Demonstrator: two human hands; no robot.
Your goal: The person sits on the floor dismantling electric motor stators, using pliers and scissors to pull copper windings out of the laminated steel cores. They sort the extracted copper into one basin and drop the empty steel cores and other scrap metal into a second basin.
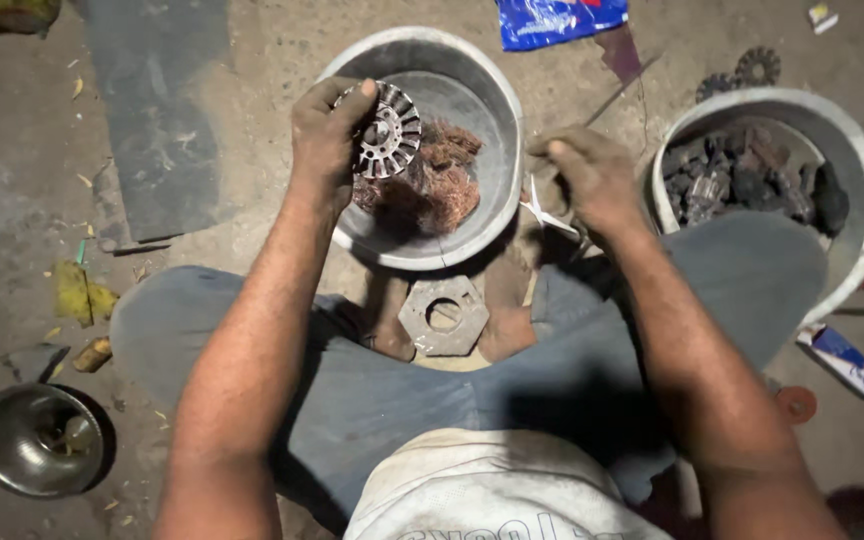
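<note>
My left hand [327,135] grips a round slotted metal motor core [389,132] and holds it over a grey metal bowl [492,110]. Inside that bowl lies a tangle of copper wire [439,185]. My right hand [592,175] is closed around a thin pale tool [544,213] whose tip points left, just past the bowl's right rim. Between my feet on the ground sits a large hexagonal metal nut [443,315].
A second grey bowl [857,175] at the right holds dark metal parts. A small shiny bowl [37,440] sits at lower left. A dark slab [157,110] lies at upper left, a blue wrapper [557,20] at top, a small box [844,360] at right.
</note>
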